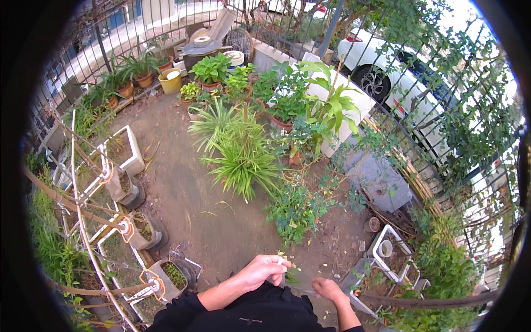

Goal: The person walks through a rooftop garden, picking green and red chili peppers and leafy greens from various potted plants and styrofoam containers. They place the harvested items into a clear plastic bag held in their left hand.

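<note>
My left hand (265, 272) is raised in front of my dark top, its fingers closed on a small white object (281, 261) that I cannot identify. To its right, my right hand (327, 289) pinches the edge of a thin, clear plastic sheet or bag (300, 282), which stretches between the two hands. Small green leaves (292, 277) show through or behind the plastic. Beyond the hands, a leafy bush (294, 211) with a few yellowing leaves grows low over bare soil.
Spider plants (244, 166) and potted plants (209, 68) stand ahead. Planters made from cut black containers (149, 232) and white-rimmed boxes (135, 153) line the left. A white-framed box (390, 253) holds a cup at right. Brown poles (83, 211) cross the left side; a metal fence surrounds the garden.
</note>
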`<state>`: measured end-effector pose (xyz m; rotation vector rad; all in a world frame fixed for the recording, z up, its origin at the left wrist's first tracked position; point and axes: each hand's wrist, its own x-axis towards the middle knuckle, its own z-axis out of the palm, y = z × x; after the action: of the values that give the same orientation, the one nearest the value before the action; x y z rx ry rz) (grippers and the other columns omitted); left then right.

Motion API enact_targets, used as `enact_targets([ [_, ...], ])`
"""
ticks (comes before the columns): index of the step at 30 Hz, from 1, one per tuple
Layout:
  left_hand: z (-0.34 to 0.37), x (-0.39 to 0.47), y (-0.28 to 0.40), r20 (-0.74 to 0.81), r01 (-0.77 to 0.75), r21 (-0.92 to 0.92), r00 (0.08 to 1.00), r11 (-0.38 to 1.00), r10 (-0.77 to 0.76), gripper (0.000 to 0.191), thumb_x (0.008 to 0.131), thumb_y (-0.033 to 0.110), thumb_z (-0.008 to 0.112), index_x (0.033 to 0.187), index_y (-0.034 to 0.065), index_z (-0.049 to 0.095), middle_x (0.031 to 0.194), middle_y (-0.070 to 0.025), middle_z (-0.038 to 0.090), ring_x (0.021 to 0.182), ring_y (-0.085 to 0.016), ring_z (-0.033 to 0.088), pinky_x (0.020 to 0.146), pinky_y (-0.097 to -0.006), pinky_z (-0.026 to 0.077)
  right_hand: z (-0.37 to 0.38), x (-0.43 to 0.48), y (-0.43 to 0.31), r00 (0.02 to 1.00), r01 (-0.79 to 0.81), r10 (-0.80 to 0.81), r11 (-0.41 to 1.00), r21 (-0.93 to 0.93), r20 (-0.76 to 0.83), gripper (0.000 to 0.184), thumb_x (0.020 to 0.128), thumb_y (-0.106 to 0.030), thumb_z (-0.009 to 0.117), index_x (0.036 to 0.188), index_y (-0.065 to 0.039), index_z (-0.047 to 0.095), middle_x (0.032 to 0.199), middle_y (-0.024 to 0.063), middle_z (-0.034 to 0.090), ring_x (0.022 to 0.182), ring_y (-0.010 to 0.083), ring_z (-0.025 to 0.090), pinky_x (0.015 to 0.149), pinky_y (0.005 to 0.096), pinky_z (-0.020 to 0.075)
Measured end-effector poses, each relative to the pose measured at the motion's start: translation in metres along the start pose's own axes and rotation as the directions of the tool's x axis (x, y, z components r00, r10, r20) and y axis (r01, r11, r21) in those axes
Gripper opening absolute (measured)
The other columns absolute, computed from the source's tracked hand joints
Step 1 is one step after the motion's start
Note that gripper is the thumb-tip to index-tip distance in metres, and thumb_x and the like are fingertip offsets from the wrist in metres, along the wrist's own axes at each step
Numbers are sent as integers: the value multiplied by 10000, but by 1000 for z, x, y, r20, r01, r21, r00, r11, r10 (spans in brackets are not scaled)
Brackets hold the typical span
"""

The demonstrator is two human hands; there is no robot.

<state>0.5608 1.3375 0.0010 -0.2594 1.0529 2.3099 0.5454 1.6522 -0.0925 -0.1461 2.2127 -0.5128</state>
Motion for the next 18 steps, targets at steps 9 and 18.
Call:
enact_targets([
  [9, 7, 1, 2, 87, 31, 64, 996, 997, -37, 258, 872, 92, 567, 1058, -85, 550, 616, 2, 485, 540, -104, 509, 538, -251, 424, 8, -25, 28, 953, -58, 36, 996, -65, -299, 379, 818, -289, 637, 1098, -34, 628, 787, 85, 674, 717, 159, 655, 682, 303, 512],
  [18, 16, 14, -12, 109, 50, 108, 992, 993, -62, 269, 879, 91, 559, 1081, -88, 555, 682, -17, 524, 572, -108, 525, 553, -245, 418, 49, -17, 110, 951, -192, 254, 933, 305, -177, 298, 793, -318, 632, 837, -28, 682, 658, 111, 658, 634, 199, 661, 641, 330, 518],
])
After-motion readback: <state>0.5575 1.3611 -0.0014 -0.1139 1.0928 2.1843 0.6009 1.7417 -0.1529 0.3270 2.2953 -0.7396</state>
